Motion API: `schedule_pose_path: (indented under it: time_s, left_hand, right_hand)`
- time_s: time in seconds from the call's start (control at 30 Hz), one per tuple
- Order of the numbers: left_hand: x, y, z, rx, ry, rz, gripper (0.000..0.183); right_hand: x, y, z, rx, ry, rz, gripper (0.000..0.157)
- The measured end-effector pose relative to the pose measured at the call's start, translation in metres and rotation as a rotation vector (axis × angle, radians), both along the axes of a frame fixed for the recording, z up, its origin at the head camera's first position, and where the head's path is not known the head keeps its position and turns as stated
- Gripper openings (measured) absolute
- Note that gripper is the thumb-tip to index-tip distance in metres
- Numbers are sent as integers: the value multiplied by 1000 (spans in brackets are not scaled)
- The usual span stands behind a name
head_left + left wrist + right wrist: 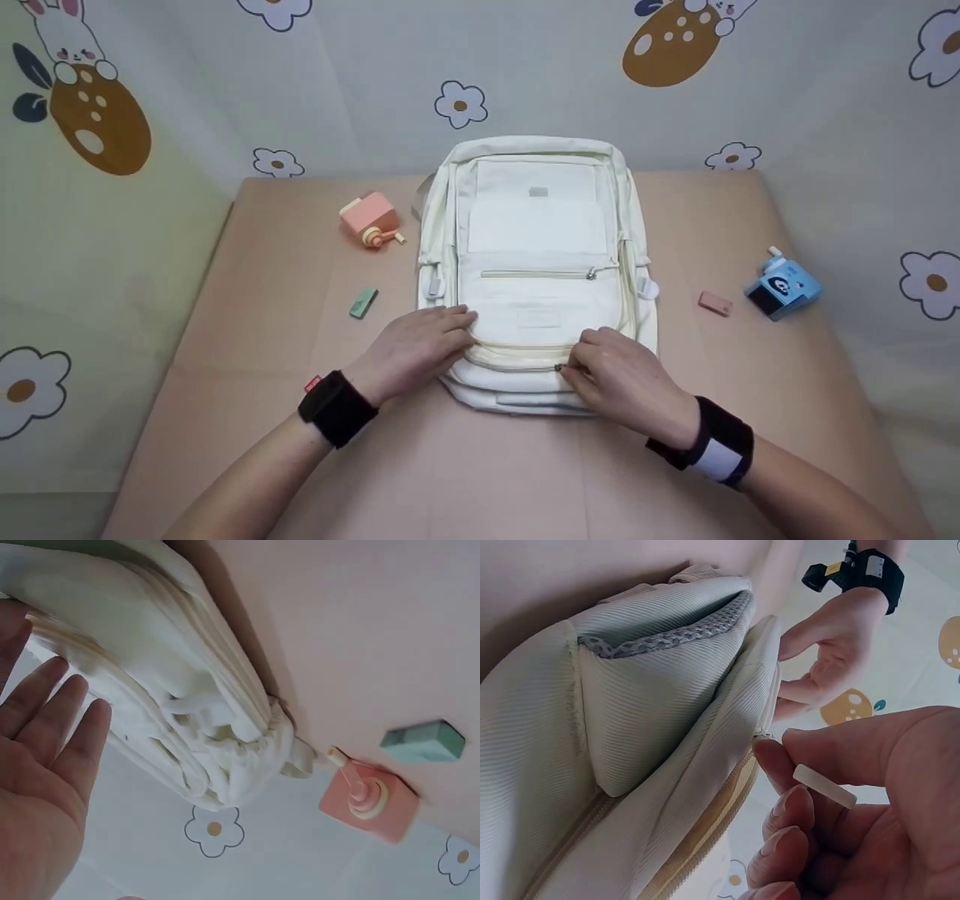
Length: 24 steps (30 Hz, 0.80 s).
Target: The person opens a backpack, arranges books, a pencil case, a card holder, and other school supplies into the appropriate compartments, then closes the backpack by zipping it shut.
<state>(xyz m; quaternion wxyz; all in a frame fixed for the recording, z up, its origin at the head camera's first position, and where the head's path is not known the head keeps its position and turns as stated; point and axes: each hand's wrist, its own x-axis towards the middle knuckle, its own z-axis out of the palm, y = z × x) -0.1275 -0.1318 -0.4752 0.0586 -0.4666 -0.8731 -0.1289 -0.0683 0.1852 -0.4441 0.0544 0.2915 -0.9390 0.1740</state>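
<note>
A white backpack lies front side up on the table. On its lower left front rests my left hand; the left wrist view shows the fingers extended along the fabric. My right hand is at the lower right of the front pocket, pinching a zipper pull. From close up, the pull's white tab sits between thumb and fingers, beside the slider at the pocket's edge. Part of the zipper is unfastened there, and tan lining shows between the teeth.
Left of the backpack are a pink pencil sharpener with a crank and a green eraser. To its right lie a pink eraser and a blue crank sharpener. A patterned curtain hangs behind the table.
</note>
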Motion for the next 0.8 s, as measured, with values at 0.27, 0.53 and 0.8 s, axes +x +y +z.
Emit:
schedule_pose_path:
  time_s: [0.27,0.53,0.8]
  left_hand:
    - [-16,-5,-6,-165,82,-70,27]
    - [-19,-5,-7,-158,-34,-40,14]
    - [-19,-4,-10,-68,-81,-29,12]
  right_hand:
    - [0,-2,0,-2,-35,-1,13]
    - [0,-18,0,-20,27,51,15]
    - [-7,-56,1,74,60,143,17]
